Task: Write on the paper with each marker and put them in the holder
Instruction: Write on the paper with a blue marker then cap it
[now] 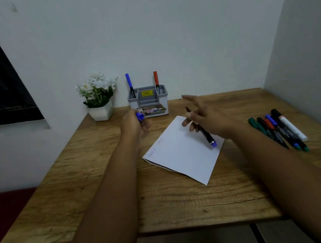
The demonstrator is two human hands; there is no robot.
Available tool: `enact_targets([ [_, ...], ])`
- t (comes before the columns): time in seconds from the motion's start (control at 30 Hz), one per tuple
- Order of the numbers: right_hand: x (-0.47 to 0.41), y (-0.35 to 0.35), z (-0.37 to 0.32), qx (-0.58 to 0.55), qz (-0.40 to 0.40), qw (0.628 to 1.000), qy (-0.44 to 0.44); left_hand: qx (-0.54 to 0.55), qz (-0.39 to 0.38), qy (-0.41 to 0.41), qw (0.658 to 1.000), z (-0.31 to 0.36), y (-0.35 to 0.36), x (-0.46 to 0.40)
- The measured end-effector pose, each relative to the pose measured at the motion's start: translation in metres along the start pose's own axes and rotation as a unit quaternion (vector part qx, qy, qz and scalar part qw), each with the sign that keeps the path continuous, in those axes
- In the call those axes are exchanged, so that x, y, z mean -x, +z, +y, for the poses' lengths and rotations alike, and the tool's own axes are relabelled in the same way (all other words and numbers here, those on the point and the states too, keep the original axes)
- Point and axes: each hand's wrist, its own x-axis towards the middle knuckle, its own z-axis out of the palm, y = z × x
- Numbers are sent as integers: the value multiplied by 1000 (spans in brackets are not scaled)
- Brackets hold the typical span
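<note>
Left hand (134, 123) grips a blue cap (140, 116); right hand (203, 117) pinches an uncapped black marker (203, 131) over white paper (183, 151) bearing faint, unreadable writing. Holder (148, 102) label illegible.

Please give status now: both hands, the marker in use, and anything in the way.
Left hand grips blue cap. Right hand holds uncapped marker over paper. Holder has two markers; path unobstructed.

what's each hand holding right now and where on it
The left hand grips a blue marker cap. The right hand holds the uncapped marker around the middle of its barrel.
</note>
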Motion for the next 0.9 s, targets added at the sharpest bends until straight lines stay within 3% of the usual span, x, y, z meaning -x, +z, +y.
enact_targets([
  [0.07, -4, -6, -1, -147, 35, 989, 4, -58, -20, -18, 998, -2, -5, -4],
  [0.13, -11, -5, -2, -298, 48, 953, 40, -198, -50, -10, 979, -10, -9, -8],
  [0.23, -21, 1, -2, -543, -30, 829, 132, -378, -57, 50, 923, -15, -17, -16],
  [0.3, -25, 6, 0, -586, -103, 790, 144, -460, -78, 95, 879, -17, -23, -21],
  [0.43, -32, 17, -4, -557, -179, 802, 124, -543, -142, 134, 817, -22, -31, -31],
  [0.5, -36, 22, -2, -602, -198, 762, 132, -581, -173, 161, 779, -23, -32, -34],
  [0.57, -39, 26, 2, -632, -202, 735, 138, -587, -196, 167, 768, -23, -32, -36],
  [0.63, -41, 28, 7, -611, -200, 756, 120, -575, -211, 157, 775, -22, -32, -38],
  [0.73, -44, 31, 11, -521, -152, 833, 105, -567, -214, 139, 783, -21, -30, -39],
  [0.83, -44, 38, 8, -323, -95, 937, 88, -567, -211, 128, 786, -21, -30, -39],
  [0.9, -43, 45, 8, -227, -19, 973, 47, -564, -212, 124, 788, -20, -30, -39],
])
